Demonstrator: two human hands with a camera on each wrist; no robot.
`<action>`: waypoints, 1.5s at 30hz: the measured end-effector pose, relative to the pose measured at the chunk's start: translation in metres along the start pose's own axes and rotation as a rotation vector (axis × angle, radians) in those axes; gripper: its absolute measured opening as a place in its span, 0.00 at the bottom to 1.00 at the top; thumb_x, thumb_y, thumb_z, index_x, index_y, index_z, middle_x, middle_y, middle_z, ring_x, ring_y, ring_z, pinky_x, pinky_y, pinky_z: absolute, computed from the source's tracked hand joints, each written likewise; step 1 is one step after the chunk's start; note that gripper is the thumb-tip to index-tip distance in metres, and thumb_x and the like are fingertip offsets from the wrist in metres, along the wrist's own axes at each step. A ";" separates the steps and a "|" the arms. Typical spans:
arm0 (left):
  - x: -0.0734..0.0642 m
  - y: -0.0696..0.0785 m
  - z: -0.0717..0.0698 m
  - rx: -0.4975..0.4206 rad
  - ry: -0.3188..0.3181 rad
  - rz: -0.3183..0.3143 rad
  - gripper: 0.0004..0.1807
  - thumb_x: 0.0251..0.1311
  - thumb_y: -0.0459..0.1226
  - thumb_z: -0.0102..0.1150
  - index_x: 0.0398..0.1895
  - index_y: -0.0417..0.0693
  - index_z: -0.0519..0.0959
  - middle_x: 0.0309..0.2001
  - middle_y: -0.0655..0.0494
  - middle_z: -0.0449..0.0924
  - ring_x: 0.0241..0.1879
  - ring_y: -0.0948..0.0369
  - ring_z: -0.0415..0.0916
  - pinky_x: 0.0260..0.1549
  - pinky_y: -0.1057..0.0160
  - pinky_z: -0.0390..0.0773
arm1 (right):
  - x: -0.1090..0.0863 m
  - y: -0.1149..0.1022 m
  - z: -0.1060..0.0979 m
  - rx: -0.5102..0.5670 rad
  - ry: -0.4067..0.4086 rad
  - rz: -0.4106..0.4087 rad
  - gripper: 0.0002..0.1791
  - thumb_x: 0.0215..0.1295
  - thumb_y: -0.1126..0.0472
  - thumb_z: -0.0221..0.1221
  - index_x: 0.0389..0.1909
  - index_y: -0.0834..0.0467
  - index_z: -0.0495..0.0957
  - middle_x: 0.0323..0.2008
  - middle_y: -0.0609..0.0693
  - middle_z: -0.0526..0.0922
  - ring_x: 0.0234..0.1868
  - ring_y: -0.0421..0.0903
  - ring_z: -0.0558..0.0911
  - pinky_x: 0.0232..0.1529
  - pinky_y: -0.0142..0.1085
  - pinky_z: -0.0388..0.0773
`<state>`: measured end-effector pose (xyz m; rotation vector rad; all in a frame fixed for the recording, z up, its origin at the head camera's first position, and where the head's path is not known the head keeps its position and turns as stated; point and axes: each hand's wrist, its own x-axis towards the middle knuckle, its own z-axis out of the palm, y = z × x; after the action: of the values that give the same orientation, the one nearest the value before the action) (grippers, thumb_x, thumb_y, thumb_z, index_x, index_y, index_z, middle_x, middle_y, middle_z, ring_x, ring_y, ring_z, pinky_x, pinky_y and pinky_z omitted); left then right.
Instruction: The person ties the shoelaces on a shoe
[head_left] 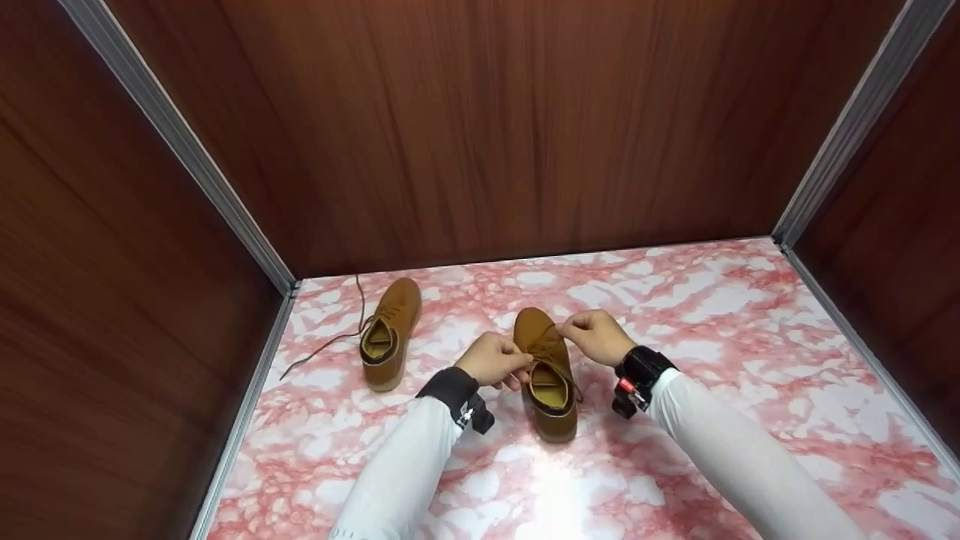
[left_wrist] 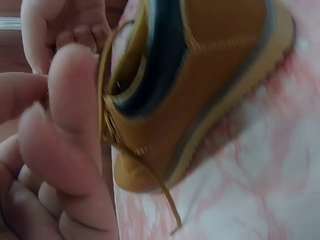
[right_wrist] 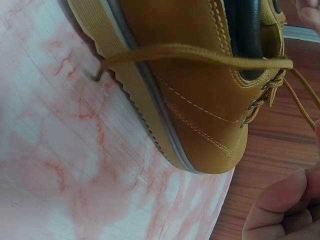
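Observation:
A tan lace-up shoe (head_left: 556, 429) stands on the floor, toe pointing away, with a dark padded collar. My left hand (head_left: 495, 361) is at the left of its opening, thumb and fingertips pinched together at the shoelace (right_wrist: 175, 52); the exact pinch point is hidden. Beside the toe, my right hand (head_left: 598, 337) pinches a stretch of lace drawn out from the knot. Strands run toward this hand (right_wrist: 282, 205) in the right wrist view. A loose lace end (left_wrist: 167, 205) hangs over the shoe's side in the left wrist view.
A matching shoe (head_left: 401, 304) stands farther left, its long lace (head_left: 319, 351) trailing on the pink-and-white marbled floor (head_left: 675, 465). Brown wood-look panels (head_left: 525, 135) close the left, back and right sides, with metal strips (head_left: 180, 127) along the corners.

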<state>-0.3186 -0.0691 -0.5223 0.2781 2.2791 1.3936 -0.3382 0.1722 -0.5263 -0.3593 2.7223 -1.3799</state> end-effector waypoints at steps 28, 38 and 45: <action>0.026 -0.009 0.017 0.253 0.272 0.265 0.07 0.59 0.42 0.76 0.35 0.48 0.90 0.37 0.54 0.87 0.34 0.67 0.75 0.37 0.70 0.77 | 0.003 -0.002 0.005 -0.013 0.031 0.013 0.18 0.75 0.55 0.59 0.32 0.64 0.88 0.22 0.42 0.73 0.27 0.42 0.68 0.31 0.33 0.65; 0.028 -0.004 0.025 0.335 0.267 0.293 0.04 0.60 0.38 0.74 0.31 0.48 0.90 0.29 0.61 0.75 0.32 0.70 0.67 0.34 0.71 0.68 | 0.004 -0.006 0.008 0.004 0.042 0.011 0.17 0.75 0.56 0.60 0.32 0.63 0.89 0.32 0.50 0.87 0.31 0.43 0.73 0.37 0.35 0.68; 0.029 -0.009 0.026 0.300 0.281 0.294 0.03 0.60 0.36 0.71 0.31 0.47 0.87 0.30 0.62 0.73 0.32 0.69 0.68 0.36 0.71 0.71 | 0.004 -0.005 0.005 0.015 0.037 0.016 0.20 0.76 0.54 0.59 0.31 0.65 0.87 0.24 0.42 0.76 0.27 0.41 0.68 0.31 0.33 0.63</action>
<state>-0.3310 -0.0412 -0.5482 0.5636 2.7758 1.2865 -0.3402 0.1649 -0.5253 -0.3134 2.7364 -1.4162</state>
